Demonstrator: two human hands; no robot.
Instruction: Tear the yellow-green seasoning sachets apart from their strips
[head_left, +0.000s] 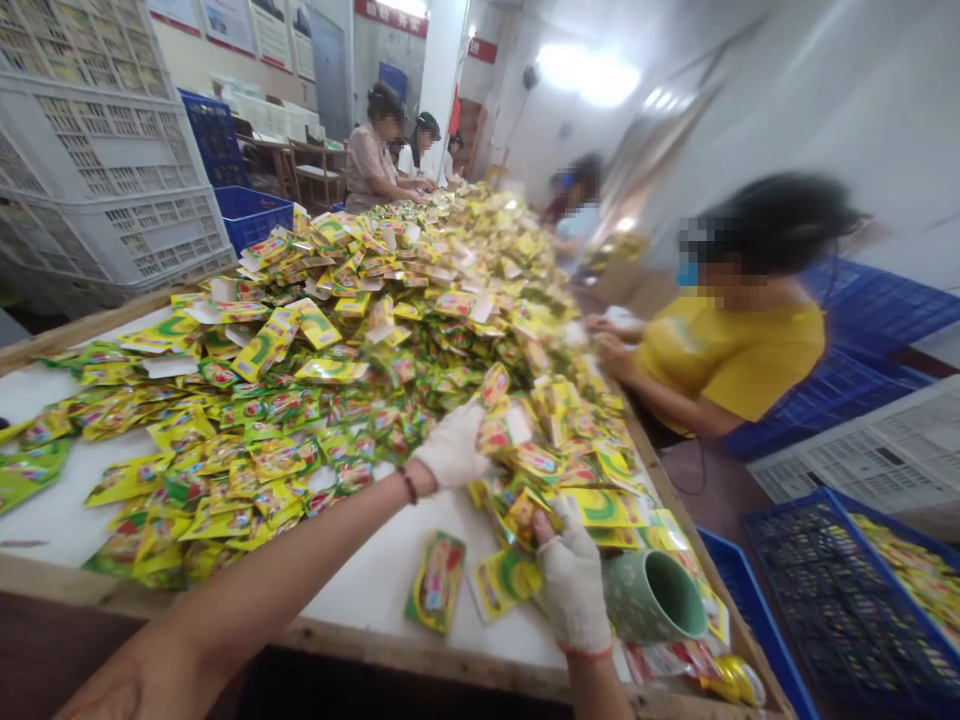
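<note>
Here we are at the tabletop [360, 603], and we've got a heap of yellow cartons and packets [330, 330] running far down its length! In close, we see the gloved left hand [457, 445] at the heap's near edge, a small carton [494, 384] at its fingertips; whether that grip is closed on it, we cannot tell. Over to the gloved right hand [574, 580], and here we have a narrow grip, thumb bare, holding a shiny yellow packet [523, 515] above the near right part of the pile. Just beside it we spot a green cup [626, 597], and nearer the front edge a flat pack [436, 583] lying apart. Across on our right, a co-worker in a yellow shirt [727, 350] sits along the side.
</note>
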